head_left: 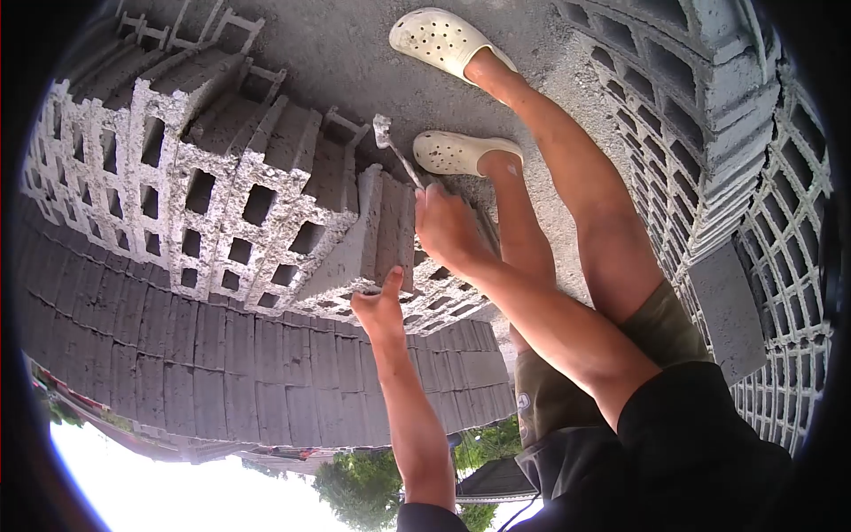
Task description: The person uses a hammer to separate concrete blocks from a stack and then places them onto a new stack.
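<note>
My left hand (381, 306) grips the near end of a grey concrete block (386, 222), its thumb laid along the block's face and the other fingers curled at the edge. The block leans at the end of a row of hollow blocks (213, 191). Closed around a thin shaft, my right hand (448, 226) is just beside that block's upper part. The shaft belongs to a small hammer-like tool (383, 133), whose pale, cement-crusted head points away from the hand, beyond the block's far end.
Long stacks of grey blocks (204, 355) run along the left. More hollow blocks (656, 124) are piled high on the right. My feet, in cream clogs (439, 40), stand on the dusty floor (337, 44) between them. A ladder-like frame (239, 31) lies behind the blocks.
</note>
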Motion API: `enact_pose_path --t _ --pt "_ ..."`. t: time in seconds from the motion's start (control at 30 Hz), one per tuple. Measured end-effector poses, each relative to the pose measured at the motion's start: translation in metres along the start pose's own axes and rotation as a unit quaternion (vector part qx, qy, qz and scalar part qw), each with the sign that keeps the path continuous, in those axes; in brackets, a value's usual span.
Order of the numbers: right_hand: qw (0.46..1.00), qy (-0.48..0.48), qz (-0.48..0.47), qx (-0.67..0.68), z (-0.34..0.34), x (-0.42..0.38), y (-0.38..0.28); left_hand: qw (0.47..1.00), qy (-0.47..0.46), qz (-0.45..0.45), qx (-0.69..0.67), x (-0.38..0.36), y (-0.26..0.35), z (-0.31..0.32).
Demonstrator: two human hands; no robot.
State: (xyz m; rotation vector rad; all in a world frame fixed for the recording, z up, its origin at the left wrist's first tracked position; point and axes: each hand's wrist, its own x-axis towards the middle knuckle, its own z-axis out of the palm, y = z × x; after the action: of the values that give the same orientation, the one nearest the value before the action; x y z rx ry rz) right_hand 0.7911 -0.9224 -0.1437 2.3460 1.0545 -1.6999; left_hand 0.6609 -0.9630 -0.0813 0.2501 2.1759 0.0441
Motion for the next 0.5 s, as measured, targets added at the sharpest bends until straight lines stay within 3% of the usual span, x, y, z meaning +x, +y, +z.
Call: enact_pose_path --t 0.17,0.27,0.33,0.37,0.4,0.43,0.47,0.5 --pt "0.934 0.252 -0.247 0.058 -0.066 0.044 -0.065 0.999 -0.009 -0.024 0.024 -0.003 0.002 -0.002" --pt "0.895 0.287 -0.321 0.116 -0.091 0.047 -0.095 1.000 -0.020 0.007 -0.006 0.000 -0.005 -0.003" --pt "0.903 0.269 -0.271 0.198 -0.080 0.025 -0.088 0.999 -0.037 0.013 -0.038 0.000 -0.005 -0.002" --pt "0.909 0.256 -0.267 0.191 -0.041 0.017 -0.051 0.996 -0.056 0.020 -0.065 -0.002 -0.004 -0.004" --pt "0.974 0.129 -0.183 0.040 -0.010 0.005 -0.004 0.996 -0.056 0.024 -0.061 -0.005 -0.004 -0.004" --pt "0.996 -0.038 -0.050 -0.065 -0.001 -0.003 0.021 0.999 -0.024 0.014 -0.031 -0.006 -0.003 -0.002" --pt "0.999 -0.020 -0.020 -0.039 0.007 -0.008 0.038 1.000 0.007 0.008 -0.002 -0.004 -0.002 0.001" --pt "1.000 0.000 0.007 -0.016 0.008 -0.004 0.048 0.999 -0.025 0.030 -0.038 -0.001 -0.007 0.000"
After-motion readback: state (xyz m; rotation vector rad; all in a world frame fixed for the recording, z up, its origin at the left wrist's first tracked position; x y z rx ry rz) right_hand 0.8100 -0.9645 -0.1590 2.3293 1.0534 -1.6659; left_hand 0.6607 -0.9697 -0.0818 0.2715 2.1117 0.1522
